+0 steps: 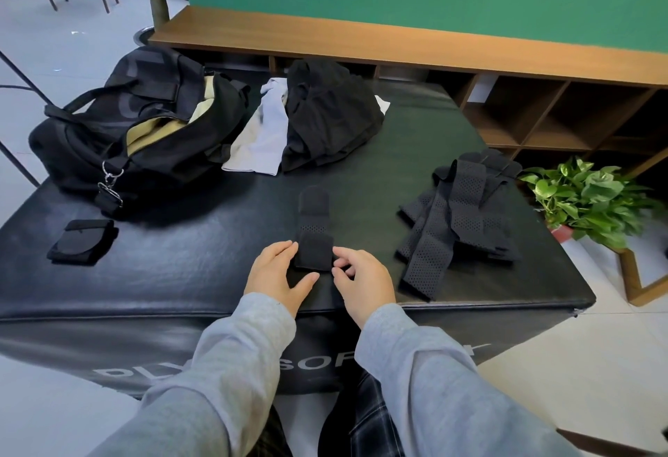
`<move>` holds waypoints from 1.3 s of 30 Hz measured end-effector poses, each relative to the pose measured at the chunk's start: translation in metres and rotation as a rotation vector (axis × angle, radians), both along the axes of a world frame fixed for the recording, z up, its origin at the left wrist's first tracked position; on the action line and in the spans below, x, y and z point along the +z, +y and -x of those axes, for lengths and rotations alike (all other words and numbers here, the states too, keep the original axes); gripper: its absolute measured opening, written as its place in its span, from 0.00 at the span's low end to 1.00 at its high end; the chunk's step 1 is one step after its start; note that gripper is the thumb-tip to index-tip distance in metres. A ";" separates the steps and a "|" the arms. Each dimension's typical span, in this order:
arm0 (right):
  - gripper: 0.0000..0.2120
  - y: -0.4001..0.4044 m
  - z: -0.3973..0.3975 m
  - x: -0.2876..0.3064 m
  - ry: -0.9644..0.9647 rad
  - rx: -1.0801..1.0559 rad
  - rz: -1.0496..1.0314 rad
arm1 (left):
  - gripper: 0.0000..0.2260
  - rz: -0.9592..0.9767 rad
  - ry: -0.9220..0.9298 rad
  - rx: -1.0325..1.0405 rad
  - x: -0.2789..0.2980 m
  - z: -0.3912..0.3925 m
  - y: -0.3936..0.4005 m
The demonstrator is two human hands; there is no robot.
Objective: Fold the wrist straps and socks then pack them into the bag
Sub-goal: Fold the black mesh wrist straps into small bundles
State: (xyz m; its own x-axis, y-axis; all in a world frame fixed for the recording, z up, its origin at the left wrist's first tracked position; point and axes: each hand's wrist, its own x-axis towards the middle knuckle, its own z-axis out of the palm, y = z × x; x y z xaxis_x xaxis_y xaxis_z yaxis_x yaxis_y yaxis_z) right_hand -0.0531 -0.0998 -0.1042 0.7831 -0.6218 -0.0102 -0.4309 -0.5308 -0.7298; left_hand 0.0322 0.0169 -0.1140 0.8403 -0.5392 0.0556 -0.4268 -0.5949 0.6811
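Observation:
A black wrist strap (313, 230) lies lengthwise on the black padded box (188, 257), its near end folded over. My left hand (278, 272) holds the left edge of that fold between fingers and thumb. My right hand (358, 275) pinches the right edge with curled fingers. A folded strap (82, 241) sits at the near left. A loose pile of perforated black straps (459, 225) lies to the right. Pale grey socks (262, 131) lie at the back beside the open black duffel bag (137, 131).
A heap of black clothing (329, 116) sits at the back middle next to the socks. A wooden cubby shelf (542, 109) runs behind the box. A potted green plant (585, 199) stands on the floor off the right edge.

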 end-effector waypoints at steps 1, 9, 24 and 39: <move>0.16 0.000 0.000 -0.001 0.012 0.012 0.017 | 0.28 -0.025 -0.006 -0.005 0.000 0.000 -0.001; 0.15 0.000 0.003 0.000 -0.011 0.044 -0.013 | 0.29 -0.084 -0.053 0.037 0.004 -0.001 -0.008; 0.13 -0.016 -0.012 0.010 -0.023 -0.103 -0.119 | 0.29 -0.103 0.063 -0.130 0.009 -0.013 -0.002; 0.15 -0.007 -0.005 -0.002 -0.032 -0.042 0.015 | 0.34 -0.117 0.097 -0.043 0.010 -0.009 -0.008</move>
State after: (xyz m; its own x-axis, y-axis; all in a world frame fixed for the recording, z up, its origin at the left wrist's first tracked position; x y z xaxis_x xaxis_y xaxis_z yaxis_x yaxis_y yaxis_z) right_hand -0.0483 -0.1073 -0.1061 0.7563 -0.6538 0.0242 -0.4291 -0.5237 -0.7360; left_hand 0.0411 0.0091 -0.1039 0.8145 -0.5731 -0.0905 -0.3891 -0.6552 0.6476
